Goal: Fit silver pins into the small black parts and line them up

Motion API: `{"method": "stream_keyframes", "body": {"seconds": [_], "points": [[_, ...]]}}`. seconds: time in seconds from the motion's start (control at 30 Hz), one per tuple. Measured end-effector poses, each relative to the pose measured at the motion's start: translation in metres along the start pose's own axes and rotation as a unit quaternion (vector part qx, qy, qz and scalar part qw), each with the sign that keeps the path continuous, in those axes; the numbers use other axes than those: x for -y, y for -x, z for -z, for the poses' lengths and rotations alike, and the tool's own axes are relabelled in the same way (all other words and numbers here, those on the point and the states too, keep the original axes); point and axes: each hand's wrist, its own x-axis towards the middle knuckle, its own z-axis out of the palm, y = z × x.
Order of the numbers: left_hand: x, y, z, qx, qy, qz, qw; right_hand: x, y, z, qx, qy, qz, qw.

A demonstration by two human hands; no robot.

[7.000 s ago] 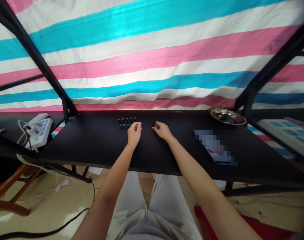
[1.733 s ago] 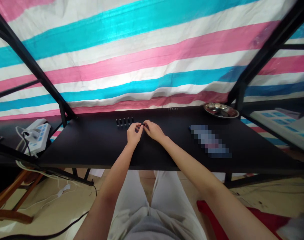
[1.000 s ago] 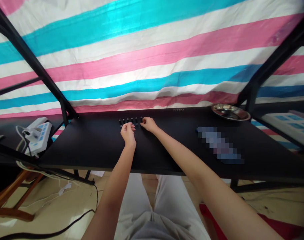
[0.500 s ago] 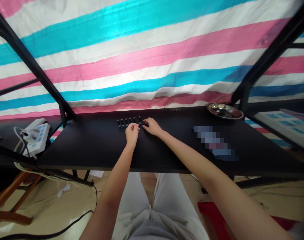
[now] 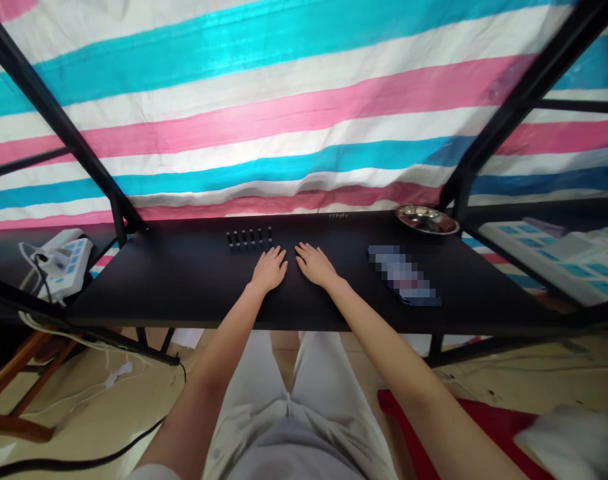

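My left hand [image 5: 269, 268] and my right hand [image 5: 315, 264] lie flat, palms down and side by side, on the black table [image 5: 184, 287]. Both hands are open with fingers stretched forward, and neither holds anything. Just beyond my left fingertips stands a row of several small black upright cylinders [image 5: 249, 238]. A second, smaller cluster of tiny dark pieces [image 5: 338, 216] sits at the table's far edge.
A metal dish [image 5: 427, 219] stands at the back right, with a blurred flat object [image 5: 403, 275] in front of it. A white power strip with cables [image 5: 59, 257] lies to the left. Black frame posts [image 5: 118, 227] rise at both sides; a striped tarp hangs behind.
My right hand set a small cylinder at the right end of the row and let go. Both hands then drew back and flattened on the table.
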Motion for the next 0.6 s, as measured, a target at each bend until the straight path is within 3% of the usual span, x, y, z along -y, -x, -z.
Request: {"method": "stream_keyframes", "body": {"seconds": [0.6], "points": [[-0.0012, -0.0008, 0.0062, 0.016, 0.014, 0.001, 1.0, -0.0012, 0.0008, 0.0028, 0.006, -0.013, -0.002, 1.0]]}}
